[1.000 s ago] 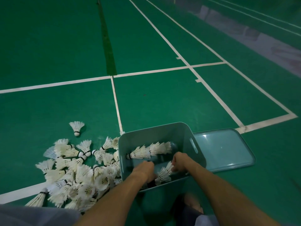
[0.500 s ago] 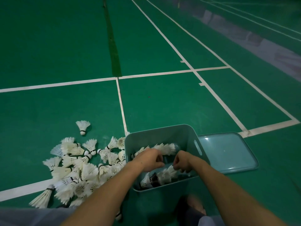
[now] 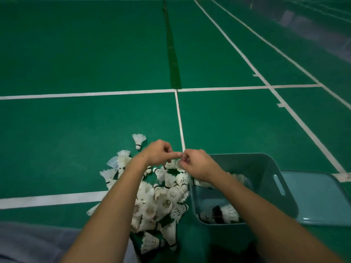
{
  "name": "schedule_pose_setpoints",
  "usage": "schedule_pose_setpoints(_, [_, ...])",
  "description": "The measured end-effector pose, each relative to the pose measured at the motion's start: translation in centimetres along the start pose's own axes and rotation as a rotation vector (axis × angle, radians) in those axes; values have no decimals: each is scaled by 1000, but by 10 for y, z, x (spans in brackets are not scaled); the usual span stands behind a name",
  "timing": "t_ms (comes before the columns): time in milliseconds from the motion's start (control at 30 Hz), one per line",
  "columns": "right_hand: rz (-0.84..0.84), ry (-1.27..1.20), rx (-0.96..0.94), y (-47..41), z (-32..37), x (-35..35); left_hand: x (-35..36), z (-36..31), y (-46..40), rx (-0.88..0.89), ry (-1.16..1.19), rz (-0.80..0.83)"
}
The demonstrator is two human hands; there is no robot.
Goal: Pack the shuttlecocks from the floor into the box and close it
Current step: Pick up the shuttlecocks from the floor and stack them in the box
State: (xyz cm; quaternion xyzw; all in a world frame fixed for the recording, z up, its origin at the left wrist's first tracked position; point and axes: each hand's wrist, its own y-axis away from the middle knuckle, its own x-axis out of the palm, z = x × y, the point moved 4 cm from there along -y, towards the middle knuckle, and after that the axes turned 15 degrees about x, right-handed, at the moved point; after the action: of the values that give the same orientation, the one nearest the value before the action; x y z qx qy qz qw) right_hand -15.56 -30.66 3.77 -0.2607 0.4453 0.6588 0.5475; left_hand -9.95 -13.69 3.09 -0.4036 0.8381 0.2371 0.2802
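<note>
Green court floor (image 3: 76, 54) with white lines carries a heap of shuttlecocks (image 3: 159, 202) just left of the teal box (image 3: 266, 168); above the heap, left hand (image 3: 157, 153) and right hand (image 3: 195, 164) meet, fingers curled, whether pinching feathers unclear; lid (image 3: 319, 202) lies beside.

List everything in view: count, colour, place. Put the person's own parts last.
shuttlecock pile: many, white, on the floor left of the box
lone shuttlecock: one, white, standing apart beyond the pile
box: one, grey-blue, open, some shuttlecocks inside
lid: one, light blue, flat on the floor right of the box
court floor: green, white lines
grey cloth: bottom left, unclear
left hand: over the pile, fingers curled
right hand: over the pile, pinching something white
</note>
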Motion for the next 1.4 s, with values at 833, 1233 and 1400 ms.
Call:
schedule_pose_setpoints(833, [219,580,-210,2,25,142,50,135,72,-255,-298,119])
schedule_pose_setpoints(1233, [146,157,-107,5,59,62,-29,67,64,-128,-263,-192])
schedule_pose_setpoints(1400, [250,-256,-50,11,39,-7,-49,8,58,8,-101,-372])
